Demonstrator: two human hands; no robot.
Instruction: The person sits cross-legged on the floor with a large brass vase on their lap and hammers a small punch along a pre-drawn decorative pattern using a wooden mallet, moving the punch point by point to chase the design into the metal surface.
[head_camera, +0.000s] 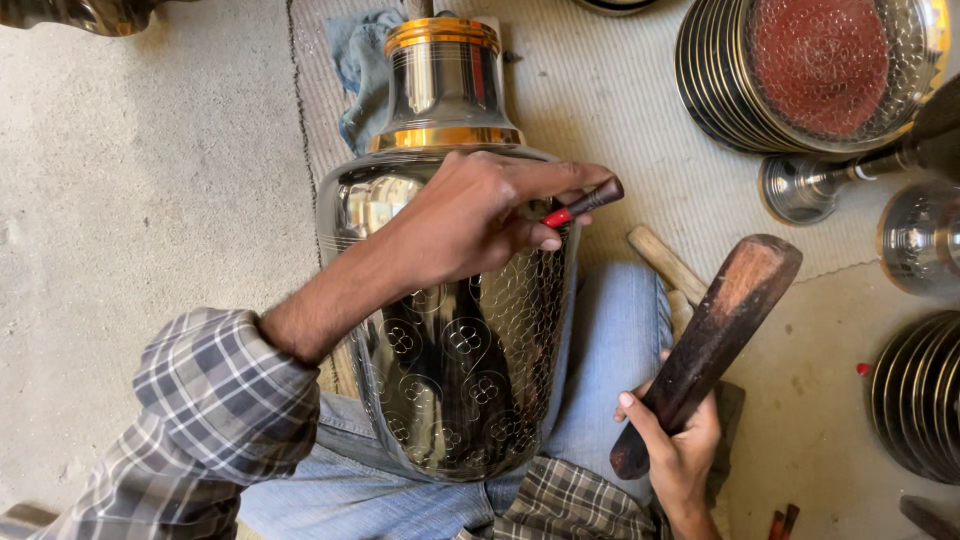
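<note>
Fingers (540, 240) of left hand (470, 225) pinching a small punch (585, 203), tip pressed to the upper shoulder of a polished metal pot (455, 330) lying along the lap on blue jeans (615, 340). Right hand (675, 450) wrapped tight around a wooden mallet (710, 340), raised near the mat's (600, 90) front edge. Risks, judged: punch skidding on the slick curve and scarring the pattern; pot rolling off the lap; a mistimed blow catching the 2 pinching fingertips.

Concrete floor (140, 200) bears woven mat (620, 110), stacked plates (720, 80).
</note>
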